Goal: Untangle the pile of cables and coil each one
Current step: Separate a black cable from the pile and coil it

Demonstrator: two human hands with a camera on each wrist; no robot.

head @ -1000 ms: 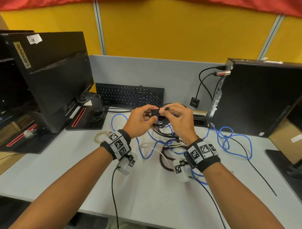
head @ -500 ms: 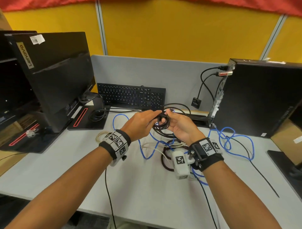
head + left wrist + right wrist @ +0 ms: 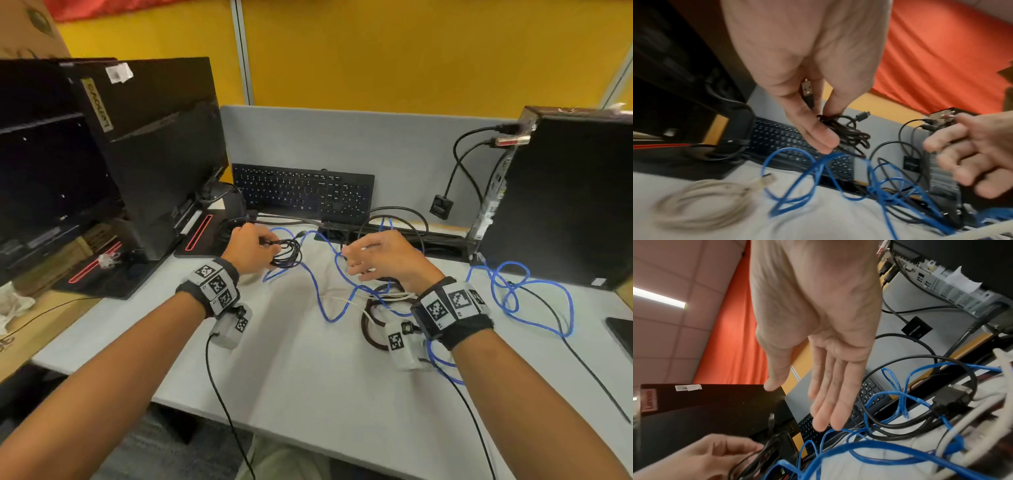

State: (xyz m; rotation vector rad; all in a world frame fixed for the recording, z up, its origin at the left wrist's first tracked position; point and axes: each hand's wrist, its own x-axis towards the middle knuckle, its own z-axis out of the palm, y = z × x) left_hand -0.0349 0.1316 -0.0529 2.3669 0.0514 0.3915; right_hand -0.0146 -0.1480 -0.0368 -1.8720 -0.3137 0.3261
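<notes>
My left hand pinches a small coil of thin black USB cable just above the desk, left of the pile; the left wrist view shows thumb and fingers clamped on the black coil with both plugs sticking out. My right hand hovers over the pile with fingers straight and empty. A long blue network cable snakes across the desk under both hands. A brown coil and a white cable lie beneath my right wrist.
A keyboard leans against the grey partition behind the pile. A monitor stands at the left, a black computer case at the right with black leads plugged in. A beige coiled cable lies by my left hand.
My hands have parted. The right hand let go of the black coil and opened; the left hand carried the coil leftward and down toward the desk.
</notes>
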